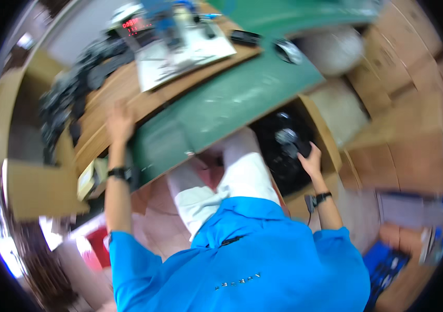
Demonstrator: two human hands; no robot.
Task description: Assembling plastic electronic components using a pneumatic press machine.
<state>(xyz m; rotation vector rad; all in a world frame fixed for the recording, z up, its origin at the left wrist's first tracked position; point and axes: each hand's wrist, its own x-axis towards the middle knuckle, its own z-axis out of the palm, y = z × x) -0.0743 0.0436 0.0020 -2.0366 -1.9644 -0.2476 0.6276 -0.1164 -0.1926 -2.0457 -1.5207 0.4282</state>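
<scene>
My left hand [120, 125], blurred, lies on the wooden board [151, 106] at the left, fingers stretched forward, with nothing visible in it. At the right, my right hand [311, 159] is closed on a black object [303, 149], whose exact kind I cannot make out. It is held over an open cardboard box [321, 132] beside my leg. Inside that box lie shiny black pieces [283, 174], and a pale, glossy round patch [286, 136] shows near my fingers.
A machine with a red digital display [137, 25] stands on a white plate [154, 75]. Black pieces [94, 62] are heaped left of it. A computer mouse [288, 51] lies on the green tabletop [216, 106]. Cardboard boxes [411, 140] stand at the right, and an open carton [39, 190] at the left.
</scene>
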